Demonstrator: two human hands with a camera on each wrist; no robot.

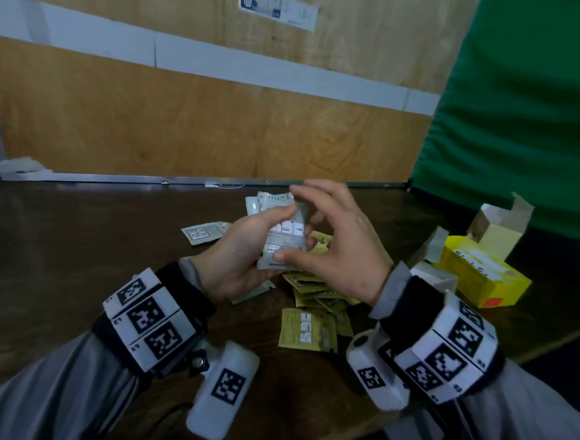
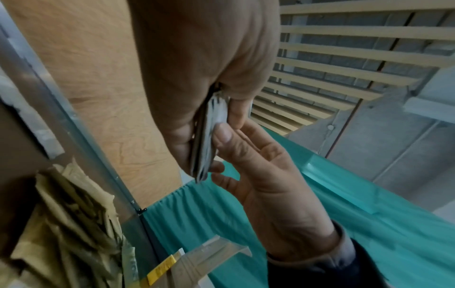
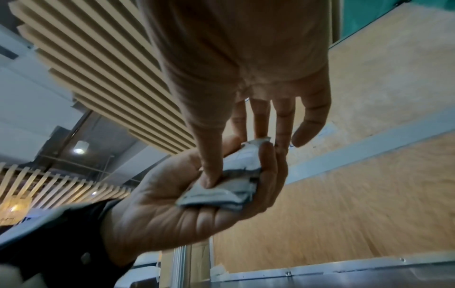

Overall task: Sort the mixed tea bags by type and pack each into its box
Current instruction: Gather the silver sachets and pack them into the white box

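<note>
I hold a stack of grey tea bags [image 1: 279,241] above the middle of the table [image 1: 77,241]. My left hand [image 1: 246,253] is curled around the stack, with the thumb on top and the fingers below. My right hand [image 1: 335,247] touches the stack at the near edge with the thumb, and its other fingers are spread loosely over the top, so I think I am squaring the stack.

I judge the task about half done. The grey bags are mostly collected, but 1 grey tea bag [image 1: 202,233] lies apart on the left. The yellow tea bags [image 1: 313,307] lie in a loose heap under my hands, not yet packed. The yellow box [image 1: 484,275] is open at the right, with a white box [image 1: 433,275] just beside it.

Left of the heap the table is free. The boxes stand near the right edge of the table, close to a green cloth [image 1: 515,118].
</note>
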